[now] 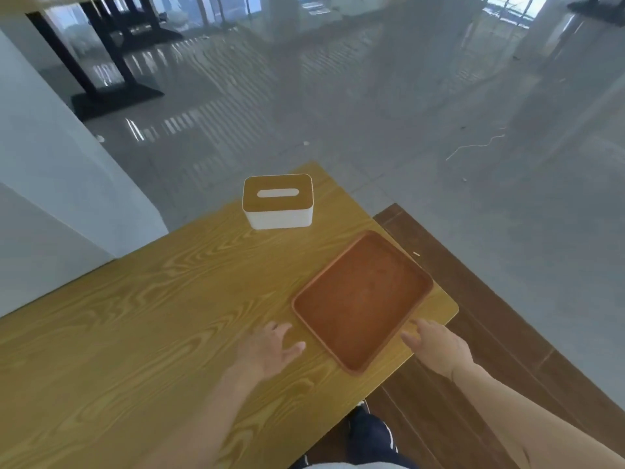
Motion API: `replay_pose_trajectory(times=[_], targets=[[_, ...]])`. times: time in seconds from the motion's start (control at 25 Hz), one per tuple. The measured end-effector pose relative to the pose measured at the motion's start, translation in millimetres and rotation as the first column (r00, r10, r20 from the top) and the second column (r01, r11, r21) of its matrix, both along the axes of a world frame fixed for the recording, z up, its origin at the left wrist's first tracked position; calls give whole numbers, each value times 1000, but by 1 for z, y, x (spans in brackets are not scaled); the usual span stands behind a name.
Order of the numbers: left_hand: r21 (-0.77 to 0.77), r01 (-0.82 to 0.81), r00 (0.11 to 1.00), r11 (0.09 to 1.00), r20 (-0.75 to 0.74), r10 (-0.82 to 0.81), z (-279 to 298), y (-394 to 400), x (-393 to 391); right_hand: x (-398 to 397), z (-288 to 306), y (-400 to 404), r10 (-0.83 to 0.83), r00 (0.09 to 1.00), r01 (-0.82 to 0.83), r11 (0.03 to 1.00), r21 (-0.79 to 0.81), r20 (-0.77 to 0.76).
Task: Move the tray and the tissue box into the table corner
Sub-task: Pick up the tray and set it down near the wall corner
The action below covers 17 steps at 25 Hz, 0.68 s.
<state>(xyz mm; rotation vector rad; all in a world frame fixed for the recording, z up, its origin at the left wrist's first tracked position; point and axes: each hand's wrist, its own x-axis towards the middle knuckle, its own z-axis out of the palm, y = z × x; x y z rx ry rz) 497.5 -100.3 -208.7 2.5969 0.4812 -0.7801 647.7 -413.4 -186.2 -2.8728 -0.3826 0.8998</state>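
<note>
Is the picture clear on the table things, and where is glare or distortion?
Head view: the tissue box and tray are fairly sharp; the floor behind is glossy, with streaky window reflections; the wide lens bends the table edges; both hands, left hand and right hand, look slightly soft.

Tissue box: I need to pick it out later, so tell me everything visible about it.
The tissue box is a small rounded box with white sides and a wood-look top holding a white oval slot; no tissue shows. It stands upright on the table near its far corner, apart from the tray. Neither hand touches it.
</note>
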Motion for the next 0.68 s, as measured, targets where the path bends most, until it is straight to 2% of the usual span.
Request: replay_pose_trajectory(times=[0.12,0.28,0.52,0.68], targets=[[11,-179,984,984,-17,180,-12,-20,19,37,-18,-6,-212,973,217,975,44,-97],[37,-393,919,919,-4,393,-21,-38,42,76,-38,-11,-425,883,455,879,140,-200],[136,-601,796,788,10,605,-26,-57,62,104,-62,-6,-530,801,581,800,150,-277],[30,-732,680,681,-36,733,-30,-65,67,112,-63,-2,-567,754,644,736,207,-331]])
